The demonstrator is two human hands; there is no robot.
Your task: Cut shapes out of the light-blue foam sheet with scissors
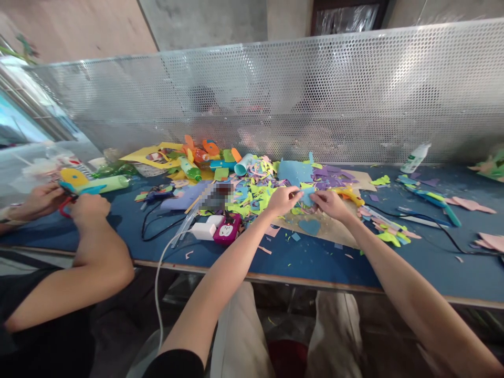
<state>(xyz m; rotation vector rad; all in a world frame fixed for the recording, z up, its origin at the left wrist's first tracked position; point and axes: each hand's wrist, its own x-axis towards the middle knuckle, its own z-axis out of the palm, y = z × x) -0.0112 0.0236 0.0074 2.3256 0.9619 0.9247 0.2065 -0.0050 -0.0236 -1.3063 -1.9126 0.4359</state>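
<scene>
A small light blue piece (307,197) is stretched between my two hands, above the heap of scraps. My left hand (284,200) pinches its left side, and my right hand (329,203) pinches its right side. Just below them a blue heart-shaped piece (309,226) lies flat on brown paper (334,235). Behind my hands is a larger blue sheet (293,171), with purple scraps (333,176) to its right. Yellow-green scraps (252,198) are piled left of my left hand. A yellow-handled tool (349,197) sits beside my right hand.
At the left, a person's hands (91,206) hold red-handled scissors and coloured pieces. A magenta box (228,230) and white charger (203,230) with a cable are near the front edge. A perforated metal panel (236,100) stands behind; a white bottle (416,158) is at right.
</scene>
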